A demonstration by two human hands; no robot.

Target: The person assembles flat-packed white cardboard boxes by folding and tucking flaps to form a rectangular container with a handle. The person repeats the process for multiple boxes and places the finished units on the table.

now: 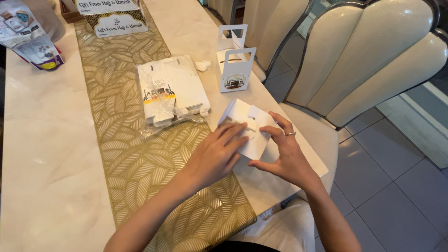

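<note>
Pressing a flat box (249, 128), left hand (217, 156) spread, right hand (284, 156) pinching; behind it two folded boxes (235, 70), one packet (170, 91).

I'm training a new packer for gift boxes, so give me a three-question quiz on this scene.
1. True or false: the left hand and the right hand both touch the flat box blank.
2. What stands beyond the blank, near the table's chair-side edge?
A. A folded box with a handle
B. A glass jar
C. A pair of scissors
3. What lies on the gold runner, partly in clear plastic?

Key
1. True.
2. A.
3. A stack of blanks.
</note>
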